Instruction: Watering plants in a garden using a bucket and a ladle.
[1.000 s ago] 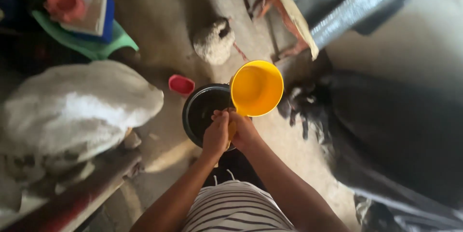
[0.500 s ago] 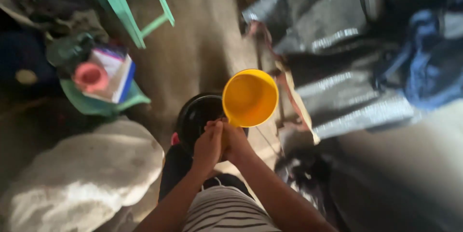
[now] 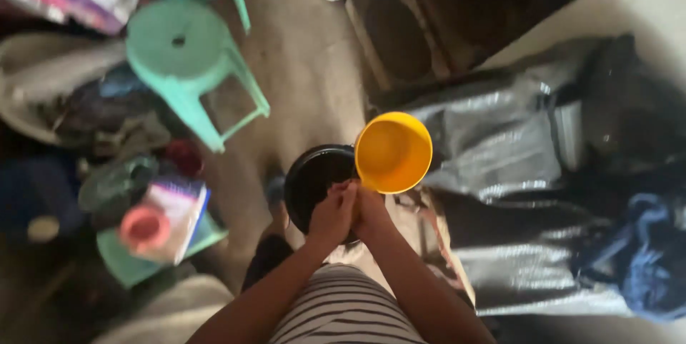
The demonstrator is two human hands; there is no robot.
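My left hand [image 3: 330,217] and my right hand [image 3: 371,214] are pressed together in front of my striped shirt. A yellow plastic scoop cup [image 3: 393,152] stands out above them, its open mouth facing up and its handle hidden between my hands; my right hand grips it. Just under the cup and my hands sits a black round pot [image 3: 313,176], dark inside. Which hand carries the pot, or what it rests on, is hidden.
A green plastic stool [image 3: 187,52] stands at upper left on the concrete floor. Left of me lie a pink cup [image 3: 143,227] on a book, a green lid and dark clutter. Shiny black plastic sheeting [image 3: 500,151] and a blue cloth [image 3: 654,262] fill the right side.
The view has travelled forward across the floor: the white sack and grey lump have left the frame, the green stool has come in. My hands, the cup and the pot keep the same pose.
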